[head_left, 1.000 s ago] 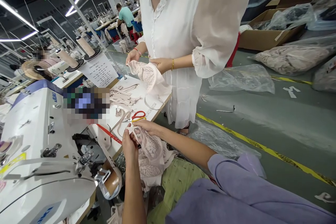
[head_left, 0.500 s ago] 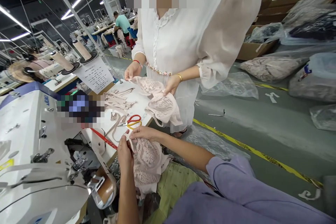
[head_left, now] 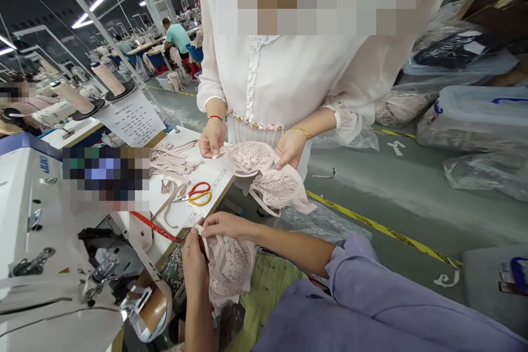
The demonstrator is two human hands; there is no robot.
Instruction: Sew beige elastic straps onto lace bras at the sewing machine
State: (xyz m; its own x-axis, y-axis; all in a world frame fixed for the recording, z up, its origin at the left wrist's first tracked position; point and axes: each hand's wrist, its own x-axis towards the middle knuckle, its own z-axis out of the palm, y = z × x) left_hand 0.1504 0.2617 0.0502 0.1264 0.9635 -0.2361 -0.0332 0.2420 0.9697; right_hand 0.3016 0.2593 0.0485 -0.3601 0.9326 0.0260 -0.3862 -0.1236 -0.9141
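A pale pink lace bra (head_left: 233, 264) hangs from my two hands, over the green cloth (head_left: 268, 286) on my lap. My left hand (head_left: 195, 256) pinches its top edge. Close beside it, my right hand (head_left: 225, 225) grips the same edge with fingers closed. Across from me, a person in a white blouse (head_left: 272, 82) holds a second pale pink lace bra (head_left: 280, 190) in both hands, apart from mine. Scissors (head_left: 197, 193) with one red and one yellow handle lie on the white table just beyond my hands.
A white sewing machine (head_left: 33, 220) stands at the left. Fabric strips (head_left: 171, 160) lie on the table (head_left: 216, 180), near thread cones (head_left: 108, 78) and a printed sheet (head_left: 132, 118). Plastic bins (head_left: 474, 115) and bags stand on the floor at right, past yellow tape (head_left: 371, 223).
My view has turned to the right. The person opposite has brought the second bra lower and nearer to me. My hands keep their grip on the first bra.
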